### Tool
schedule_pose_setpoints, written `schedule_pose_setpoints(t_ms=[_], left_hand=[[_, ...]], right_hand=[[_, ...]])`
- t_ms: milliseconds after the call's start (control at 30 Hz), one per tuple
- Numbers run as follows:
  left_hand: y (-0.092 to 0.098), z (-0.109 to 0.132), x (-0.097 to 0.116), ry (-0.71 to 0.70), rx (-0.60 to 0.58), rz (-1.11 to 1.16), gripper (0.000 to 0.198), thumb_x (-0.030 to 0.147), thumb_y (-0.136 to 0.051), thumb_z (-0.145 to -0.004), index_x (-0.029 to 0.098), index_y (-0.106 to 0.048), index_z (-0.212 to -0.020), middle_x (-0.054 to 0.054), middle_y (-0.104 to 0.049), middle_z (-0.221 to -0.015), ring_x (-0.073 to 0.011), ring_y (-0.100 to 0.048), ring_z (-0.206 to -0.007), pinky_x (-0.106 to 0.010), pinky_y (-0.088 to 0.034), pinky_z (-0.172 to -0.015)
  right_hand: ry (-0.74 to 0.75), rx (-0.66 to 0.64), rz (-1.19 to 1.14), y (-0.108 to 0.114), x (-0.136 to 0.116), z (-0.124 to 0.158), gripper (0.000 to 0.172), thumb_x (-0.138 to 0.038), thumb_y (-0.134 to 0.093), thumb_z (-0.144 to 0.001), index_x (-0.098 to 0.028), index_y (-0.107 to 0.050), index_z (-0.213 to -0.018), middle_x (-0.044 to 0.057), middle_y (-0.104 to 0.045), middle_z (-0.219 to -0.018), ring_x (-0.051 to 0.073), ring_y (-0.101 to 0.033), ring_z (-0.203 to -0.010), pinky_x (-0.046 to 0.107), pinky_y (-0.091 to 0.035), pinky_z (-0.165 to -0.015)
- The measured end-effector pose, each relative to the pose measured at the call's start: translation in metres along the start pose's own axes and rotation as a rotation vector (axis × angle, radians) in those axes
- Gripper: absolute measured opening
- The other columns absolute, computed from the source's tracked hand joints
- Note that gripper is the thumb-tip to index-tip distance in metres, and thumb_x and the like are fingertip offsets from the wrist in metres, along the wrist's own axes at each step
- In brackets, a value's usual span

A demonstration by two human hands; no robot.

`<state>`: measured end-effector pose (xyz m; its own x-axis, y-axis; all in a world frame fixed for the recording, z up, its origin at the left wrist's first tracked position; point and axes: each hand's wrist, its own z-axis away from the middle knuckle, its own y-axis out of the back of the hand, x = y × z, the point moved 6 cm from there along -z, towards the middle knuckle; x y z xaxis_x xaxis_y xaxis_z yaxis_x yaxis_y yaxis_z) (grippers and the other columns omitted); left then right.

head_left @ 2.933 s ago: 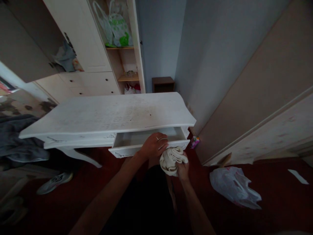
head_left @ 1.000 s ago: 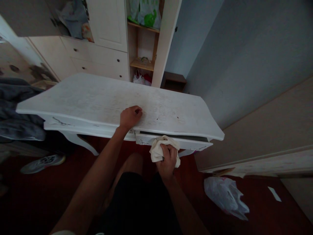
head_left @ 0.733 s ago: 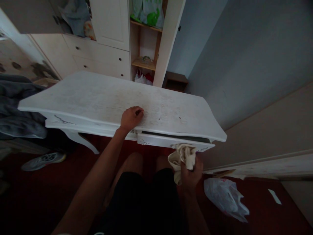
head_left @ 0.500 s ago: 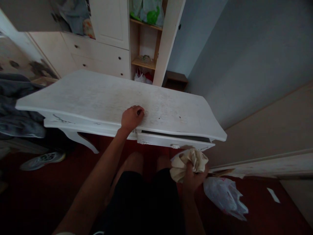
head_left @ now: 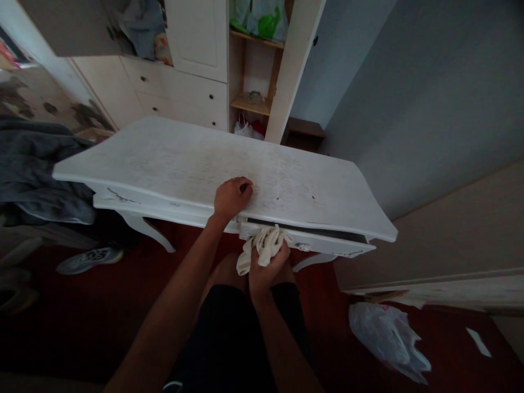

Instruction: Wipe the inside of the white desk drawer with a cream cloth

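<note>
A scuffed white table point(head_left: 180, 158) stands before me, its right-hand drawer point(head_left: 327, 243) pulled slightly out. My left hand point(head_left: 232, 197) rests on the tabletop near the front edge, its fingers curled in and nothing visible in them. In my right hand point(head_left: 268, 267) is a crumpled cream cloth point(head_left: 268, 243), bunched in the fingers at the left part of the drawer front. Whether the cloth touches the drawer, I cannot tell. A pale knob point(head_left: 303, 246) shows to the right of the cloth. Smudges and two small dark specks mark the tabletop.
A white plastic bag point(head_left: 387, 335) lies on the red floor at right. A sneaker point(head_left: 90, 260) sits at left, below grey clothing point(head_left: 45, 164). Behind the table stands a white cabinet point(head_left: 196, 41) with open doors and bags on its shelves. A wall rises on the right.
My right hand has moved left with the cloth, from beyond the drawer's knob to the drawer's left part. My left hand stays on the tabletop. The whole view has shifted slightly.
</note>
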<state>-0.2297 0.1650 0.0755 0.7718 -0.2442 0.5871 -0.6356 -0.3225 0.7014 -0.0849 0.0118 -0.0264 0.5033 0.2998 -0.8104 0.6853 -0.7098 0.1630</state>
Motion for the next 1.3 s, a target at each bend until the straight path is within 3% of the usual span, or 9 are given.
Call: schedule_pose_setpoints(t_ms=[167, 333, 433, 533, 633, 800, 900, 1067, 1300], left_hand=[[0.007, 0.005, -0.001, 0.057, 0.047, 0.107, 0.029, 0.029, -0.054, -0.087, 0.019, -0.078, -0.099, -0.006, -0.078, -0.090, -0.0192, -0.068, -0.078, -0.030, -0.051, -0.077], [0.005, 0.005, -0.006, 0.090, 0.068, 0.146, 0.027, 0.031, -0.056, -0.085, 0.020, -0.078, -0.096, -0.005, -0.077, -0.085, -0.0181, -0.067, -0.075, -0.028, -0.050, -0.075], [0.004, 0.003, -0.012, 0.075, 0.084, 0.268, 0.025, 0.032, -0.058, -0.082, 0.020, -0.077, -0.091, -0.003, -0.075, -0.078, -0.0173, -0.066, -0.072, -0.028, -0.050, -0.071], [0.006, 0.004, -0.020, 0.067, 0.084, 0.487, 0.024, 0.035, -0.059, -0.080, 0.019, -0.076, -0.087, -0.002, -0.074, -0.073, -0.0156, -0.064, -0.067, -0.027, -0.050, -0.066], [0.008, 0.006, -0.023, 0.057, 0.056, 0.600, 0.024, 0.037, -0.062, -0.080, 0.018, -0.075, -0.086, -0.003, -0.073, -0.072, -0.0148, -0.063, -0.066, -0.027, -0.050, -0.064], [0.006, 0.010, -0.018, 0.032, 0.039, 0.557, 0.022, 0.035, -0.061, -0.080, 0.019, -0.075, -0.085, -0.003, -0.074, -0.074, -0.0153, -0.064, -0.068, -0.028, -0.049, -0.066], [0.003, 0.010, -0.017, 0.068, 0.056, 0.517, 0.023, 0.035, -0.060, -0.081, 0.019, -0.075, -0.086, -0.002, -0.074, -0.074, -0.0152, -0.064, -0.067, -0.028, -0.047, -0.066], [0.002, 0.008, -0.020, 0.162, 0.101, 0.560, 0.022, 0.032, -0.060, -0.079, 0.019, -0.075, -0.087, -0.002, -0.074, -0.074, -0.0155, -0.065, -0.068, -0.028, -0.048, -0.067], [0.000, 0.005, -0.020, 0.160, 0.040, 0.618, 0.021, 0.032, -0.060, -0.078, 0.018, -0.075, -0.085, -0.002, -0.073, -0.071, -0.0151, -0.064, -0.066, -0.027, -0.048, -0.066]], right_hand=[[0.172, -0.113, 0.076, -0.010, -0.023, -0.005, 0.049, -0.021, -0.057, -0.089, -0.020, -0.048, -0.137, 0.014, -0.053, -0.117, 0.030, -0.057, -0.112, 0.049, -0.052, -0.095], [0.260, -0.563, 0.127, -0.033, -0.040, -0.009, 0.052, -0.015, -0.062, -0.079, -0.024, -0.061, -0.130, 0.009, -0.059, -0.110, 0.027, -0.060, -0.105, 0.040, -0.054, -0.092], [0.289, -0.730, 0.150, -0.040, -0.049, -0.010, 0.054, -0.012, -0.065, -0.074, -0.025, -0.066, -0.127, 0.009, -0.062, -0.110, 0.027, -0.060, -0.104, 0.038, -0.054, -0.093], [0.246, -0.708, 0.141, -0.033, -0.050, -0.019, 0.059, -0.009, -0.064, -0.075, -0.024, -0.064, -0.132, 0.010, -0.062, -0.112, 0.026, -0.060, -0.106, 0.037, -0.054, -0.094], [0.186, -0.569, 0.122, -0.009, -0.043, -0.039, 0.060, -0.010, -0.063, -0.077, -0.023, -0.062, -0.135, 0.009, -0.062, -0.112, 0.024, -0.062, -0.104, 0.036, -0.054, -0.092], [0.208, -0.225, 0.212, 0.056, -0.027, -0.093, 0.038, -0.019, -0.065, -0.080, -0.021, -0.071, -0.118, 0.006, -0.063, -0.099, 0.023, -0.062, -0.094, 0.038, -0.053, -0.087], [0.183, -0.250, 0.350, 0.071, -0.023, -0.114, 0.033, -0.021, -0.065, -0.078, -0.021, -0.073, -0.110, 0.006, -0.066, -0.100, 0.024, -0.062, -0.093, 0.040, -0.053, -0.087], [0.302, -0.476, 0.376, 0.034, -0.046, -0.089, 0.038, -0.016, -0.060, -0.082, -0.020, -0.069, -0.119, 0.010, -0.067, -0.113, 0.026, -0.061, -0.105, 0.039, -0.051, -0.093], [0.466, -0.603, 0.290, -0.033, -0.061, -0.023, 0.044, -0.016, -0.063, -0.085, -0.022, -0.065, -0.129, 0.012, -0.062, -0.120, 0.027, -0.055, -0.108, 0.040, -0.048, -0.094]])
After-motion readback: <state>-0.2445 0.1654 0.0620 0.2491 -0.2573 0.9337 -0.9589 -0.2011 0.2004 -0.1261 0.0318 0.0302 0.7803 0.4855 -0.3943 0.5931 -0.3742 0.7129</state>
